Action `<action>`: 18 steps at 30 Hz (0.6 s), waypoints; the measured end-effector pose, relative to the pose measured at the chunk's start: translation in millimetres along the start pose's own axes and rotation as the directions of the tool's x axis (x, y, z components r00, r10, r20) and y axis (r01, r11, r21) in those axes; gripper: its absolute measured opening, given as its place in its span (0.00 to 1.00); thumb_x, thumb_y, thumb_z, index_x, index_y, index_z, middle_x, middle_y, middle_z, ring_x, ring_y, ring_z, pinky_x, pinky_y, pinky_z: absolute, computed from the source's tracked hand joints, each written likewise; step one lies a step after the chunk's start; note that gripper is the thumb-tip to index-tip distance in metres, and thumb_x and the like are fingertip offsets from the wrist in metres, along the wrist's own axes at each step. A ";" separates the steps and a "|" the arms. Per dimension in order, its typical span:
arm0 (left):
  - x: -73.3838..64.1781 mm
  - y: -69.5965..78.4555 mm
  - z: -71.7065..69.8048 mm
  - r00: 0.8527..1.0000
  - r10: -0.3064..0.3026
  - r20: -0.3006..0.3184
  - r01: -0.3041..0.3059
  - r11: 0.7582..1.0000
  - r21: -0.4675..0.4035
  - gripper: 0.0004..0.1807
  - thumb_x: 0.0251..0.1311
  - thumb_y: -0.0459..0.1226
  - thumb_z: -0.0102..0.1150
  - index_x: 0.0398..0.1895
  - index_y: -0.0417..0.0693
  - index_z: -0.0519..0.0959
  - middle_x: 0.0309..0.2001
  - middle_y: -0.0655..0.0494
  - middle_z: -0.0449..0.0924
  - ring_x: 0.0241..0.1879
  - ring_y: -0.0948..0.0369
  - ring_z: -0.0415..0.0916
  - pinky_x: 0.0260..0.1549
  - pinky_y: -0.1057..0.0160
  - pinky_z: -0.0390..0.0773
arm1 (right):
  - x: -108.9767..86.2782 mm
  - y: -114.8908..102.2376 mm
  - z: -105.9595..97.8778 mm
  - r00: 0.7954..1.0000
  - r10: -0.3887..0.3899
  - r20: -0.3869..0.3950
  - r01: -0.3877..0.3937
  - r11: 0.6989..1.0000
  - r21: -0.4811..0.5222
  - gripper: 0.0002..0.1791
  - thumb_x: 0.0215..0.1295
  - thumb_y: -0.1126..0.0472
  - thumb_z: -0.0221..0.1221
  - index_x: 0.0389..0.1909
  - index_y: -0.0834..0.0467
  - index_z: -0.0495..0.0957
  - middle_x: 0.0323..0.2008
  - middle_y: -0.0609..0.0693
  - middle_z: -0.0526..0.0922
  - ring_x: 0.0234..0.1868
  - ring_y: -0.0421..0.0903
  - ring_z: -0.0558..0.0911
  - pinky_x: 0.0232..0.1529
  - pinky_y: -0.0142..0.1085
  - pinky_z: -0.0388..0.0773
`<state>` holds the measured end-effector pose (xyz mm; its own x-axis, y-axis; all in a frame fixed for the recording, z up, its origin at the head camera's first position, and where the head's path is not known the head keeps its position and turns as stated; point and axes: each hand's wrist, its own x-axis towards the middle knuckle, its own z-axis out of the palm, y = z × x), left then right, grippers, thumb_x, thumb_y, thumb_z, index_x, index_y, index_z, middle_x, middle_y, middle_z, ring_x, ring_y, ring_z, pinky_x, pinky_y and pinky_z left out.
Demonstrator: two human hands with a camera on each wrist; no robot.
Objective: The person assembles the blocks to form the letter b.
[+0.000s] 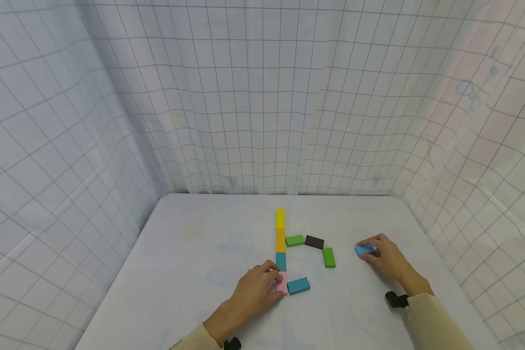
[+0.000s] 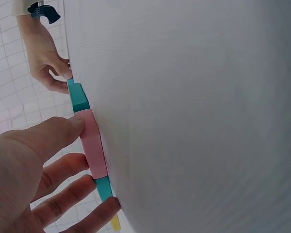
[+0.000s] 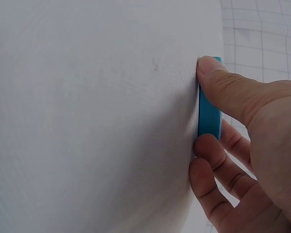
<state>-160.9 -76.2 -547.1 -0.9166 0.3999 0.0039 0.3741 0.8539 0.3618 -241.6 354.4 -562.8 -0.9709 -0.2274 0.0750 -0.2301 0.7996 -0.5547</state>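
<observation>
My left hand holds a pink block at the near end of a straight column of blocks. In the left wrist view, its thumb touches one end of the pink block and the fingers lie along it. Farther up the column come a teal block, an orange block and a yellow block. Off to the right, my right hand pinches a blue block by its ends, thumb against fingers, at the table surface.
Right of the column, a green block, a dark brown block and another green block form a bent row. A loose teal block lies slanted beside the pink one. Gridded white curtains surround the white table.
</observation>
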 end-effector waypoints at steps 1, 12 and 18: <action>-0.1 0.0 -0.4 1.000 0.002 -0.002 -0.002 1.000 0.000 0.15 0.68 0.56 0.85 0.44 0.61 0.91 0.61 0.59 0.88 0.52 0.59 0.83 0.57 0.54 0.92 | -0.2 -0.3 0.2 1.000 0.002 -0.001 -0.002 1.000 0.002 0.19 0.78 0.60 0.77 0.65 0.58 0.91 0.56 0.60 0.83 0.40 0.43 0.74 0.37 0.32 0.73; -1.2 -2.3 0.3 0.999 0.034 -0.030 -0.034 0.999 -0.005 0.14 0.68 0.53 0.86 0.44 0.60 0.91 0.61 0.59 0.88 0.51 0.58 0.85 0.54 0.55 0.91 | 1.7 0.3 2.1 1.000 0.003 -0.003 -0.003 1.000 0.010 0.19 0.77 0.61 0.77 0.64 0.58 0.91 0.57 0.61 0.83 0.40 0.43 0.75 0.38 0.31 0.74; -1.7 -3.4 1.6 0.998 0.045 -0.042 -0.045 0.999 -0.007 0.13 0.68 0.52 0.86 0.42 0.60 0.90 0.60 0.60 0.88 0.51 0.58 0.85 0.54 0.55 0.90 | 2.0 -2.5 3.4 1.000 -0.028 -0.010 0.028 1.000 -0.002 0.19 0.76 0.60 0.78 0.64 0.58 0.91 0.57 0.61 0.83 0.41 0.43 0.75 0.39 0.31 0.75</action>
<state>-160.3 -79.3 -549.7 -0.9041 0.4231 0.0594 0.4138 0.8327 0.3680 -242.7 350.1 -564.1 -0.9648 -0.2440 0.0985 -0.2570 0.7938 -0.5512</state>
